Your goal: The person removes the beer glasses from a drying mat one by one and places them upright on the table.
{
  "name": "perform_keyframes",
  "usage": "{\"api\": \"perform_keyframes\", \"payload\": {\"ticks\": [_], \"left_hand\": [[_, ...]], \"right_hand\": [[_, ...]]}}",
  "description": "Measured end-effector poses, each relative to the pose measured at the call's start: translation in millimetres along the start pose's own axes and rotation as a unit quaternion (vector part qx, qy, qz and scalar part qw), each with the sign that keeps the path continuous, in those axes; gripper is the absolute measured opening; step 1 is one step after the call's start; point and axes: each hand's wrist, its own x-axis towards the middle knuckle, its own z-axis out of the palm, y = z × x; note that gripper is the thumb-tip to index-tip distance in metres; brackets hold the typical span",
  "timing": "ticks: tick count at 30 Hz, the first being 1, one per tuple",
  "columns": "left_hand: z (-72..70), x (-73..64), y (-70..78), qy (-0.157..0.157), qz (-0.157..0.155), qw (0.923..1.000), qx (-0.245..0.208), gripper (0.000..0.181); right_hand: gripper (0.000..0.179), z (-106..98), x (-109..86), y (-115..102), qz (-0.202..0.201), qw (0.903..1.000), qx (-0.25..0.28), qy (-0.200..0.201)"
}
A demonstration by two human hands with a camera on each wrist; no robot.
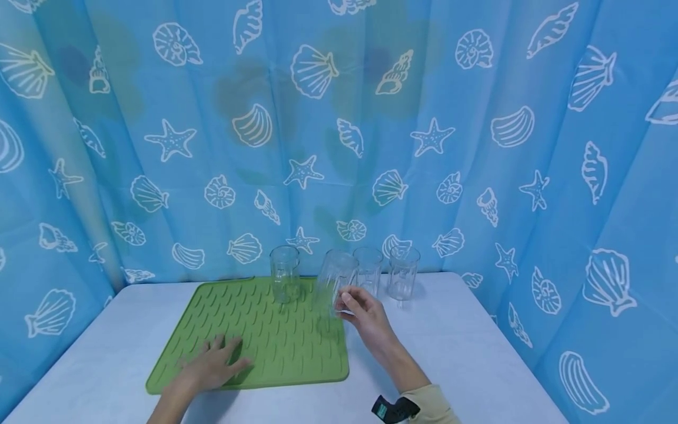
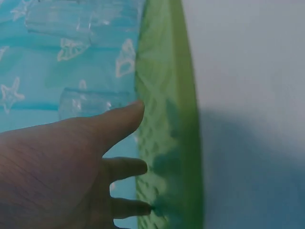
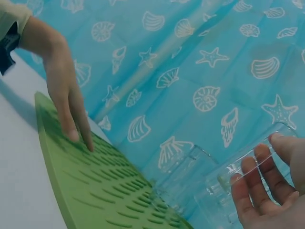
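My right hand grips a clear drinking glass near its lower part. The glass tilts over the right part of a green ridged drying mat. In the right wrist view, the fingers and thumb of that hand wrap the held glass. Another clear glass stands upright on the mat's back part. My left hand is spread at the mat's front left, palm down with fingers apart. Its fingertips are at the mat surface; whether they press on it I cannot tell.
Two more clear glasses, a nearer-in one and a farther-right one, stand on the white table, right of the mat. A blue curtain with white shell prints hangs behind and beside the table.
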Motion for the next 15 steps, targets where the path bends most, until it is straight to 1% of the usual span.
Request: {"api": "perform_keyframes", "payload": {"ticks": [2,3,6,9,12,15], "left_hand": [[-2.1,1.0,9.1,0.010,0.012,0.9999,0.003,0.084],[-2.7,1.6,14.3,0.016,0.022,0.9996,-0.004,0.082],[-5.1,2.8,31.3,0.035,0.064,0.9966,-0.038,0.078],[-7.9,5.5,50.1,0.059,0.113,0.9881,-0.086,0.075],[-12.1,9.2,68.0,0.087,0.143,0.9784,-0.122,0.077],[-15.2,15.1,82.6,0.110,0.161,0.9663,-0.168,0.080]], "right_hand": [[0.027,1,0.1,-1,0.008,0.9994,0.034,0.010],[0.025,1,0.3,-1,0.012,0.9984,0.054,0.014],[0.018,2,-0.6,-3,0.021,0.9925,0.119,0.020],[0.012,1,-1.2,-5,0.033,0.9819,0.186,0.018],[0.008,2,-1.3,-8,0.044,0.9720,0.230,0.017],[0.007,2,-1.3,-10,0.046,0.9669,0.250,0.017]]}}
